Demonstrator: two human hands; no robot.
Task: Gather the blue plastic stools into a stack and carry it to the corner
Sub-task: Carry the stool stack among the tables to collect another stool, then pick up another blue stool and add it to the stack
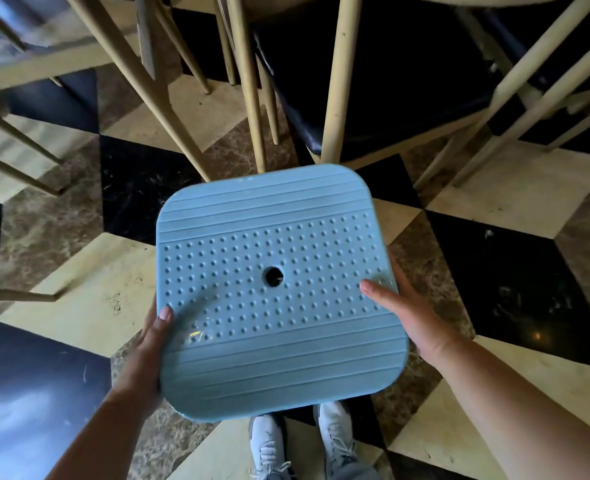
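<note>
I look straight down on the seat of a blue plastic stool (276, 258). It is square with rounded corners, ribbed at the near and far edges, studded in the middle, with a round hole at the centre. My left hand (151, 344) grips its left edge, thumb lying on top of the seat. My right hand (404, 313) grips the right edge, thumb on the studs and fingers hidden under the rim. The stool's legs and anything stacked beneath it are hidden by the seat.
Cream wooden chairs with dark seats (373, 98) crowd the far side, their legs (252, 81) slanting down close to the stool's far edge. The floor (89, 306) is patterned in black, brown and cream tiles. My white shoes (300, 445) show below the stool.
</note>
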